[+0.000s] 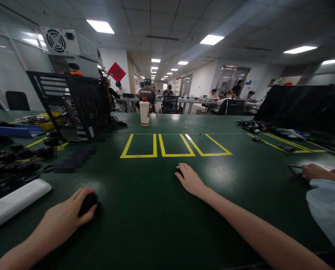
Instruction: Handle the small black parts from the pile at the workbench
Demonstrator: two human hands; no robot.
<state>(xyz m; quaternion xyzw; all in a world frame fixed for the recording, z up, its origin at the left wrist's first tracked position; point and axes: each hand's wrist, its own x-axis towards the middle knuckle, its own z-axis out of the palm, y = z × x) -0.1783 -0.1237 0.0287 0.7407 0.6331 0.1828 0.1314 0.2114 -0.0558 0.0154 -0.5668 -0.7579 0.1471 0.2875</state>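
Note:
My left hand [66, 210] is wrapped round a black computer mouse [87, 204] on the green table [139, 210]; the palm hides part of it. Palm down, my right hand [190, 180] rests on the tabletop with its fingers stretched out and slightly apart, holding nothing. Just beyond those fingertips lie yellow tape outlines [178, 154] stuck to the table. To the left of my left hand is a long white box-shaped object [19, 202].
An open black computer case [80, 108] with power supplies [68, 41] on top stands at the left, beside piled black cables [12, 157]. A white cup [144, 112] stands farther back. At right, a co-worker's hand [315, 171] holds a thin dark object near a black panel [305, 108].

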